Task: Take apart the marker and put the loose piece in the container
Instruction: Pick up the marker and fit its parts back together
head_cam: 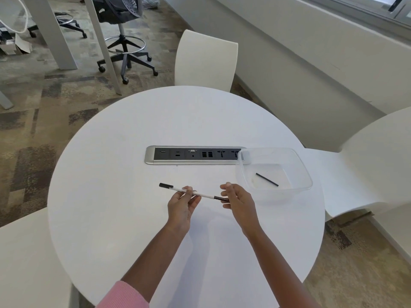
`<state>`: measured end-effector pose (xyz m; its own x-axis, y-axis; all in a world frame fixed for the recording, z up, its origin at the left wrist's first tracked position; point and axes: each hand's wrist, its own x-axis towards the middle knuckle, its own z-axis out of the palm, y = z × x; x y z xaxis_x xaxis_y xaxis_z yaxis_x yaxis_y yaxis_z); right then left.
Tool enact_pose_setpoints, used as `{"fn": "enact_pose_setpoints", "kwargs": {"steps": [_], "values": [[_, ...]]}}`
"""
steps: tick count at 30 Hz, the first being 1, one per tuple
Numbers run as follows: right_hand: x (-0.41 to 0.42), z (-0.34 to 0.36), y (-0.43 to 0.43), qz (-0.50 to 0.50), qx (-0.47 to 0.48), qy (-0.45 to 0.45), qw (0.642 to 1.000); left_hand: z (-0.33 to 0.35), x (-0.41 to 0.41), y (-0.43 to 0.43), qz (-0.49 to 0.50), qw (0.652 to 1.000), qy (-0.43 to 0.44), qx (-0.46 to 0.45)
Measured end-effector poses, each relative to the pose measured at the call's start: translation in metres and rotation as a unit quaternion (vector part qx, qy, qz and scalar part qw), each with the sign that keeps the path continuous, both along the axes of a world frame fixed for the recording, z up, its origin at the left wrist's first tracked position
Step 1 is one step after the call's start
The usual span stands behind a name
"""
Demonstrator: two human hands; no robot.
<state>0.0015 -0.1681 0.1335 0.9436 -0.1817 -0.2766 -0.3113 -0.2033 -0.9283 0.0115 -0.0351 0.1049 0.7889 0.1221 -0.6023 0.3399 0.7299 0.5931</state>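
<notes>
A white-barrelled marker (193,192) with black ends is held above the round white table (133,218), lying nearly level, its capped end pointing left and slightly away; the left hand (181,203) pinches the barrel near its middle between thumb and fingertips, so the black cap juts out well past that hand to the left; the right hand (236,200) closes its fingers on the marker's dark right end, the thumb raised above it. Just beyond the right hand, to its right, sits a clear plastic container (305,172), touching the table and overlapping the right end of the recessed power and data socket strip (193,154); a thin black rod (266,179) lies slantwise on the container's floor, apart from both hands.
</notes>
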Motion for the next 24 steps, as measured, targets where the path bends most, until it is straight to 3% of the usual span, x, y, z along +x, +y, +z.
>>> {"fn": "enact_pose_setpoints", "kwargs": {"steps": [10, 21, 24], "values": [[-0.016, -0.008, -0.007, 0.068, -0.143, -0.143, 0.977, -0.001, -0.002, 0.011, 0.041, 0.999, 0.020, -0.006], [-0.015, -0.007, 0.005, 0.046, -0.086, -0.098, 0.990, 0.006, -0.009, 0.005, 0.034, 0.999, 0.005, -0.012], [-0.018, -0.010, 0.005, 0.074, -0.130, -0.117, 0.982, 0.006, -0.011, 0.006, 0.036, 0.999, 0.001, -0.008]]}}
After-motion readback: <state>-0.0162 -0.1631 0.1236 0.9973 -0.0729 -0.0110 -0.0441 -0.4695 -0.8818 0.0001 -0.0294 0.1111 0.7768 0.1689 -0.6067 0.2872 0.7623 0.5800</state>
